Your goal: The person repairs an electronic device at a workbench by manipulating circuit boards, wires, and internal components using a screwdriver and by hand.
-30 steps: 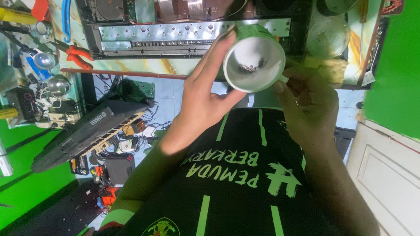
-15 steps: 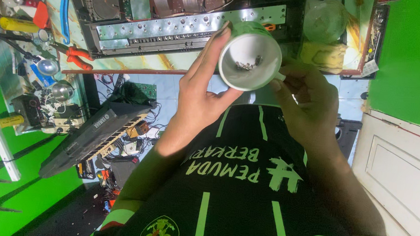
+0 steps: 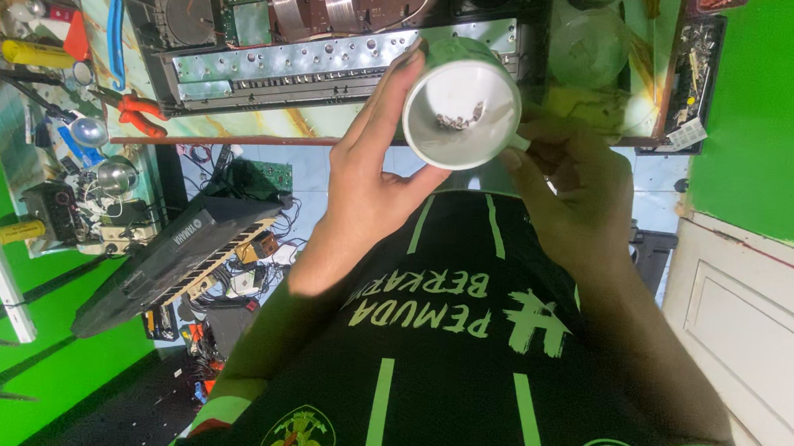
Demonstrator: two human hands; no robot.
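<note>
My left hand [image 3: 373, 169] grips a white cup [image 3: 462, 115] with a green outside, thumb and fingers wrapped around its left side. The cup is tilted so its mouth faces me, and a few small dark bits [image 3: 460, 120] lie inside on the wall. My right hand [image 3: 570, 185] is curled at the cup's right side, where its handle is, fingers closed on it. Both hands are raised in front of my black and green shirt [image 3: 461, 370], just short of the table edge.
An opened electronic keyboard chassis [image 3: 316, 56] with a metal strip, circuit boards and ribbon cables lies on the table. Orange-handled pliers [image 3: 137, 113] and a yellow-handled tool [image 3: 37, 53] lie at left. A black keyboard [image 3: 167, 262] leans on the floor. A white door [image 3: 766, 328] stands right.
The cup and both hands stay almost in place, shifted slightly up in the view. The grip on the cup has not changed.
</note>
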